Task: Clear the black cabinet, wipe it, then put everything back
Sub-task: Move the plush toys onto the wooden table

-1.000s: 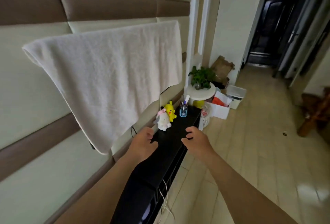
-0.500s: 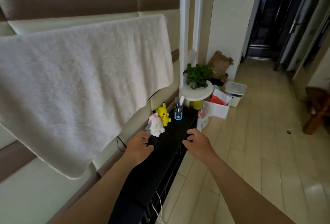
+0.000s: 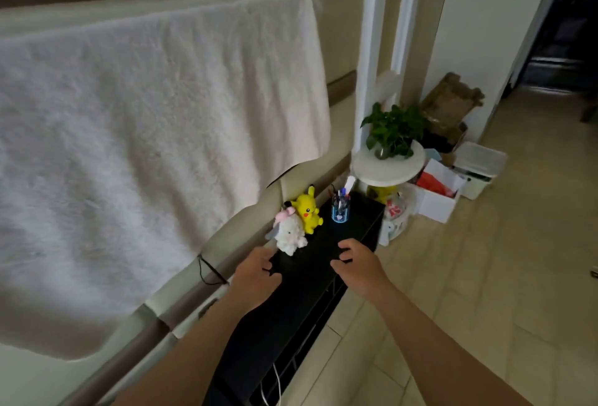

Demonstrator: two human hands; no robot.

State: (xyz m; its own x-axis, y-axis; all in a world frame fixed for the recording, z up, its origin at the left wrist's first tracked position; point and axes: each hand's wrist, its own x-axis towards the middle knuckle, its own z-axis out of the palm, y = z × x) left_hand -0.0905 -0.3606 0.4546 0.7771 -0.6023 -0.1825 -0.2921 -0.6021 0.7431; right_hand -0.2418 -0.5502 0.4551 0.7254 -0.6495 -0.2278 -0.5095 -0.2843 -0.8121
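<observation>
Both hands reach out over the top of the black cabinet (image 3: pixel 310 289), a long low unit that runs away from the person along the padded wall. The left hand (image 3: pixel 255 279) is over the wall-side edge of the top, its fingers loosely bent and holding nothing. The right hand (image 3: pixel 359 268) is over the room-side edge, level with the left, its fingers also loosely bent and empty. I cannot tell whether either hand touches the surface. A bare stretch of the cabinet top lies between the two hands.

Just beyond the left hand's fingertips stands a white plush lamb (image 3: pixel 291 235) with a pink bow. Touching it on the far side is a yellow plush toy (image 3: pixel 307 209). Further out, ahead of the right hand and near the cabinet's far end, stands a clear blue pen cup (image 3: pixel 340 209) with pens in it. All three stand upright on the cabinet.

To the left of the left hand a black cord (image 3: pixel 207 273) loops against the wall, and above it hangs a large white fleecy towel (image 3: pixel 145 146). Past the cabinet's far end, a potted plant (image 3: pixel 393 128) stands on a round white stand (image 3: pixel 388 167). To the right of that, on the tiled floor, are an open white box (image 3: pixel 437 203) and a white bin (image 3: pixel 479 166).
</observation>
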